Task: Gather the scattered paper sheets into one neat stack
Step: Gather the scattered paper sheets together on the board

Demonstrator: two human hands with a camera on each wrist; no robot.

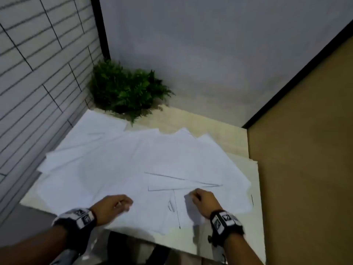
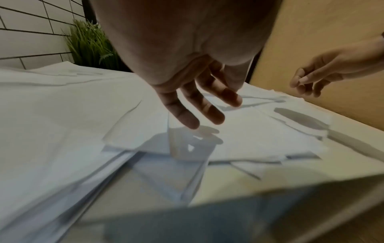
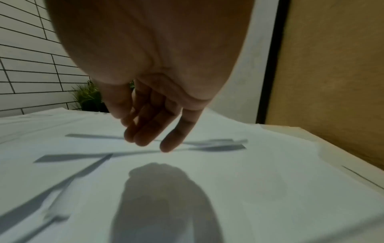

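Pale table [image 1: 246,190] w/ scattered paper sheets [image 1: 118,165], left hand [image 1: 112,207] & right hand [image 1: 204,201] above, fingers loose, holding nothing

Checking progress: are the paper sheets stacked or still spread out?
Spread out: the paper sheets lie overlapping at angles across the table.

A pale cream table [image 1: 193,119] is sitting tucked into a corner, its top catching soft light from overhead that is throwing faint shadows across it. On the left, a wall of long white tiles [image 1: 34,77] with dark grout lines is running back to a black vertical strip [image 1: 100,27]. A plain grey-white wall [image 1: 210,50] is standing behind the table. To the right, a tan panel [image 1: 305,140] edged in black is closing off that side. A leafy green potted plant [image 1: 126,90] is sitting in the far corner of the table.
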